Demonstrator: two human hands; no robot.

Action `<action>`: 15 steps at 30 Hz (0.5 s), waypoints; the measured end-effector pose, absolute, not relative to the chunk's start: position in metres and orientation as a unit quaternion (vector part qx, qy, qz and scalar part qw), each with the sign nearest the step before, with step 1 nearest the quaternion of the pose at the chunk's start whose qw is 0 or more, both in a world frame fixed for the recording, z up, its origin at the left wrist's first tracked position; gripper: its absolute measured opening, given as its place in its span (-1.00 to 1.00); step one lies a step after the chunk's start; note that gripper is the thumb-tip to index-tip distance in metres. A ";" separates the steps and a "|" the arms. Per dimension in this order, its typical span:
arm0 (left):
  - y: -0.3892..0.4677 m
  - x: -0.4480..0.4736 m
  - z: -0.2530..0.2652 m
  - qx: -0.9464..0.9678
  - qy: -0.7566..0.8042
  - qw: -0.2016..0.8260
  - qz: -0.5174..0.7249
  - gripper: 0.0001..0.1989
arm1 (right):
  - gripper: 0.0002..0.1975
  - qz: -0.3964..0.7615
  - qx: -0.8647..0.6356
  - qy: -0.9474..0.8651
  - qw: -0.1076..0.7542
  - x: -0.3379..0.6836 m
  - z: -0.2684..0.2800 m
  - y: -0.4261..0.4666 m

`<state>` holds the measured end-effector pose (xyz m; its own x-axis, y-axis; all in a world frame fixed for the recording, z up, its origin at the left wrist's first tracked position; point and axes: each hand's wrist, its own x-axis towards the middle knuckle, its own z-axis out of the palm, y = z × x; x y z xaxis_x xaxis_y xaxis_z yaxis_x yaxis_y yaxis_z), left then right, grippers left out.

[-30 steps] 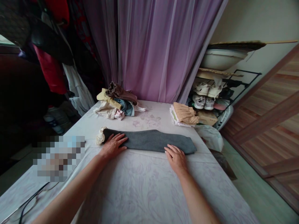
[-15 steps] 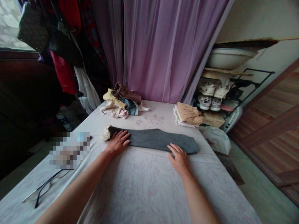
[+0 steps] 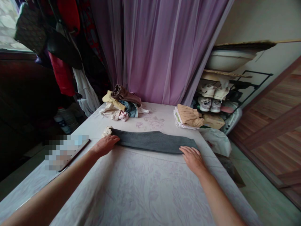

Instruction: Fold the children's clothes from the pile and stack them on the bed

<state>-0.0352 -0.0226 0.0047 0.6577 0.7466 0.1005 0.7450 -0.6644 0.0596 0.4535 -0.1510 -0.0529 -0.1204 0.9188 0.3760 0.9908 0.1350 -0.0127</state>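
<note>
A dark grey pair of trousers point(image 3: 150, 141), folded into a long strip, lies crosswise in front of me. At its left end shows a cream ruffled trim point(image 3: 107, 131). My left hand point(image 3: 105, 145) rests at that end, fingers stretched out over the grey cloth beside the trim; its thumb is hidden. At the opposite end, my right hand point(image 3: 193, 158) lies open with its fingers on the lower edge of the cloth. Neither hand lifts the fabric.
Loose clothes point(image 3: 124, 105) are heaped at the table's far left. A folded stack point(image 3: 188, 116) with a tan pleated piece on top sits far right. A phone point(image 3: 75, 155), partly blurred out, lies left on the floral tablecloth point(image 3: 131, 185). Shoes point(image 3: 210, 103) stand on a rack beyond.
My left hand has slid left and nearer to me, towards the ruffled end. My right hand has moved right, to the other end of the trousers. The trousers lie nearly as before.
</note>
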 end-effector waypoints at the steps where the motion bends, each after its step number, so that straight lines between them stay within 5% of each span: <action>1: -0.018 -0.035 0.006 0.912 0.406 -0.001 0.058 -0.51 | -0.59 -0.124 -0.649 -0.736 0.145 0.453 -0.051 -0.149; 11: -0.017 -0.031 0.074 0.838 0.514 -0.138 0.122 -0.68 | -0.63 -0.157 -0.705 -0.665 0.190 0.454 0.023 -0.141; 15: 0.007 -0.040 0.109 0.836 0.543 -0.060 0.054 -0.61 | -0.59 -0.061 -0.702 -0.690 0.164 0.478 0.052 -0.135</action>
